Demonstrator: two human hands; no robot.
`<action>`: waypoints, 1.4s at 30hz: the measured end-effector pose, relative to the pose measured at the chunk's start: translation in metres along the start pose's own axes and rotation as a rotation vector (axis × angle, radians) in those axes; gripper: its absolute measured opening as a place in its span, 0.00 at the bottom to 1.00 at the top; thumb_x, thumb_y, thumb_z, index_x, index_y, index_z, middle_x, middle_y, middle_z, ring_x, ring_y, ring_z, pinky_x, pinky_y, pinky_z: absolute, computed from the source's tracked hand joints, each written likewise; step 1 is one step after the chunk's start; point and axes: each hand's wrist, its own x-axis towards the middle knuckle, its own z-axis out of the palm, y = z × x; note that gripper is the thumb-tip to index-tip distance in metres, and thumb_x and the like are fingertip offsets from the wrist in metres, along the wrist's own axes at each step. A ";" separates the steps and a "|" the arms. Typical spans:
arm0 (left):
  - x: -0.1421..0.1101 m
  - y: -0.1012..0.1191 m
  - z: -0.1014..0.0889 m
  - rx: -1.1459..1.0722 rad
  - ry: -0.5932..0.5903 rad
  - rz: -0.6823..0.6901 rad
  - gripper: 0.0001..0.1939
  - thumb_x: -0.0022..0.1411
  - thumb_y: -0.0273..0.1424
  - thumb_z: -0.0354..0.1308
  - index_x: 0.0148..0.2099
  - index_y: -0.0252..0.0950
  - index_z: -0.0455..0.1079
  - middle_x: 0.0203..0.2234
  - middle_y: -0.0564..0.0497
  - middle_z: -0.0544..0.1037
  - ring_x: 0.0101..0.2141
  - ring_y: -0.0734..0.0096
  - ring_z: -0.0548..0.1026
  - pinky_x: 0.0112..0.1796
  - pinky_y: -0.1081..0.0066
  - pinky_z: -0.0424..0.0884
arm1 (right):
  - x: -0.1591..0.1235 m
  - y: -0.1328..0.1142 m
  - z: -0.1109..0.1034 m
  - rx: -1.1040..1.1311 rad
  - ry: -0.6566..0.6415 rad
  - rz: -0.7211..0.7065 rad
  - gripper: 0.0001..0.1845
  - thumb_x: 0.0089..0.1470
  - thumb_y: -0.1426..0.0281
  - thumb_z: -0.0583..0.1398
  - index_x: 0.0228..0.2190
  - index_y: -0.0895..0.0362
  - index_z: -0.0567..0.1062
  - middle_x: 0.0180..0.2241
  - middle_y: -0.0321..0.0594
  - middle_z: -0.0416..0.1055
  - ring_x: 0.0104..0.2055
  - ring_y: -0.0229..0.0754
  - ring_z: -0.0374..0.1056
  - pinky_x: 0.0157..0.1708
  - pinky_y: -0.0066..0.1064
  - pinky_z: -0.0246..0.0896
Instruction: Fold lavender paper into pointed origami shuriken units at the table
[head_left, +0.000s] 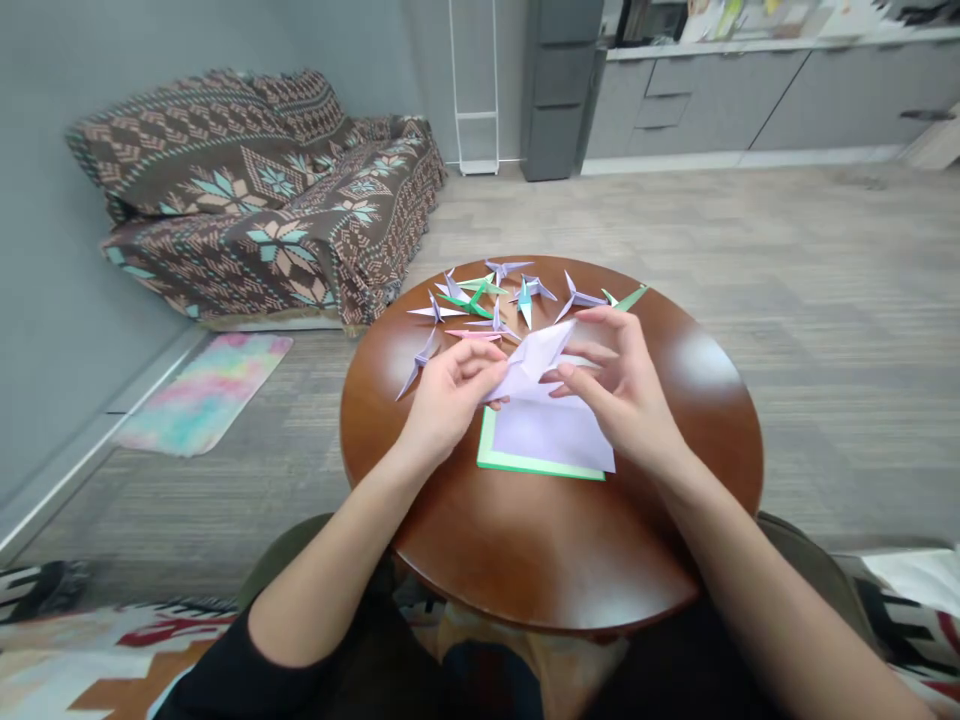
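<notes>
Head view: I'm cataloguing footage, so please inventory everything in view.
Held paper: one, lilac, above stack
Paper stack: one, lilac over green, tabletop
Paper figures: about twelve, mostly lilac, far tabletop
Table: one, brown, centre
Sofa: one, patterned brown, left
Mat: one, pink-turquoise, left
Rack: one, white, back
Tall unit: one, grey, back
Cabinets: several, grey, right
Counter items: uncounted, mixed, right
Fabric: uncounted, multicoloured, bottom corners
Sleeve: one, black, lower left
Left hand, right hand: two, bare, at held paper
</notes>
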 end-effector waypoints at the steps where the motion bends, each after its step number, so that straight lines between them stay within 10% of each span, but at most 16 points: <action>1: 0.002 -0.001 -0.002 -0.025 0.026 0.006 0.11 0.56 0.33 0.71 0.39 0.34 0.75 0.28 0.53 0.80 0.25 0.77 0.75 0.27 0.78 0.72 | 0.001 0.002 -0.001 -0.070 -0.018 -0.052 0.29 0.60 0.58 0.67 0.57 0.44 0.62 0.57 0.46 0.72 0.56 0.52 0.76 0.49 0.44 0.75; 6: 0.007 -0.007 -0.007 0.148 0.065 0.066 0.09 0.53 0.28 0.69 0.38 0.32 0.79 0.33 0.49 0.83 0.31 0.73 0.78 0.31 0.76 0.76 | 0.000 0.007 -0.005 -0.751 -0.035 -0.421 0.24 0.56 0.64 0.71 0.53 0.49 0.75 0.74 0.51 0.52 0.77 0.67 0.45 0.71 0.63 0.44; 10: 0.003 -0.005 -0.005 0.243 0.045 0.079 0.13 0.52 0.31 0.73 0.40 0.33 0.79 0.34 0.48 0.84 0.33 0.67 0.81 0.32 0.73 0.77 | -0.003 0.008 -0.004 -0.960 -0.134 -0.513 0.10 0.59 0.69 0.68 0.43 0.51 0.77 0.65 0.51 0.68 0.72 0.64 0.57 0.69 0.66 0.40; 21: -0.007 -0.009 0.014 -0.148 0.036 -0.110 0.13 0.53 0.35 0.76 0.38 0.33 0.84 0.33 0.48 0.83 0.31 0.75 0.76 0.29 0.78 0.71 | -0.004 0.005 0.001 -0.905 -0.196 -0.475 0.06 0.61 0.69 0.64 0.36 0.54 0.70 0.36 0.42 0.78 0.40 0.49 0.74 0.47 0.41 0.61; 33: -0.009 -0.013 0.022 -0.320 0.051 -0.178 0.09 0.56 0.27 0.71 0.41 0.32 0.80 0.37 0.47 0.86 0.37 0.67 0.84 0.50 0.62 0.80 | -0.004 0.010 0.004 -0.949 -0.034 -0.498 0.03 0.64 0.74 0.62 0.36 0.54 0.75 0.38 0.42 0.80 0.43 0.50 0.75 0.44 0.41 0.59; 42: -0.009 -0.017 0.021 -0.293 -0.089 -0.043 0.20 0.54 0.27 0.76 0.49 0.36 0.81 0.44 0.47 0.86 0.44 0.67 0.83 0.48 0.69 0.81 | -0.002 0.005 0.004 -0.469 0.023 -0.335 0.06 0.60 0.74 0.65 0.30 0.55 0.78 0.33 0.40 0.79 0.36 0.44 0.76 0.39 0.36 0.67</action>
